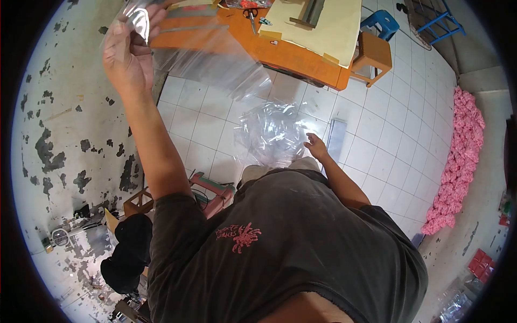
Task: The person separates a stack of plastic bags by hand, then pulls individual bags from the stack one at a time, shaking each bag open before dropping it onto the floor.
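Note:
My left hand point(129, 62) is raised at the upper left, its fingers closed on a clear plastic bag point(229, 67). The bag stretches away to the right, over the table edge and the floor. A loose heap of clear plastic bags point(272, 132) lies crumpled in front of my knees. My right hand point(316, 147) is beside the right edge of this heap, thumb and finger slightly apart with nothing seen between them.
An orange table point(237, 40) ahead bears scissors point(251, 19) and a metal bar point(311, 13) on pale sheeting. Right of it stand a brown stool point(372, 56) and a blue stool point(381, 24). A flat stack of plastic point(336, 141) lies on the tiles. Pink bundles point(460, 156) line the right wall.

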The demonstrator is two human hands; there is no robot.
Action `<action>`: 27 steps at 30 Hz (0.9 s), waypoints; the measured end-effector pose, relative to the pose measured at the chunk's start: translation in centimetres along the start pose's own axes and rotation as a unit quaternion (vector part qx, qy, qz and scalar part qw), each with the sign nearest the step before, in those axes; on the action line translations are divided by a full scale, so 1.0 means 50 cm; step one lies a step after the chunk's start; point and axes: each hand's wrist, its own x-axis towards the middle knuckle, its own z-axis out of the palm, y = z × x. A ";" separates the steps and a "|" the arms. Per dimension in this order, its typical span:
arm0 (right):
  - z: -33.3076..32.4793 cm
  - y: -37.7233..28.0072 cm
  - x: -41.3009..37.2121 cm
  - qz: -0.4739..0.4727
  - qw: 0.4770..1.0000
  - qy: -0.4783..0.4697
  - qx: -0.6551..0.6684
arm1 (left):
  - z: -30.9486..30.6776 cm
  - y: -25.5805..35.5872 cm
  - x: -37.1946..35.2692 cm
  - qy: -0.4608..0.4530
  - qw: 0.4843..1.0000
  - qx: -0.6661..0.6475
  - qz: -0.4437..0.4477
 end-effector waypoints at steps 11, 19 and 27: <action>-0.203 0.208 -0.070 0.173 0.980 -0.087 0.037 | 0.056 -0.069 -0.048 -0.062 0.996 0.057 0.034; -0.272 0.227 -0.072 0.228 0.967 -0.046 0.106 | 0.053 -0.066 -0.036 -0.077 0.992 0.068 0.069; -0.255 0.186 -0.024 0.182 0.973 -0.077 0.118 | 0.073 -0.071 -0.053 -0.065 0.993 0.088 0.040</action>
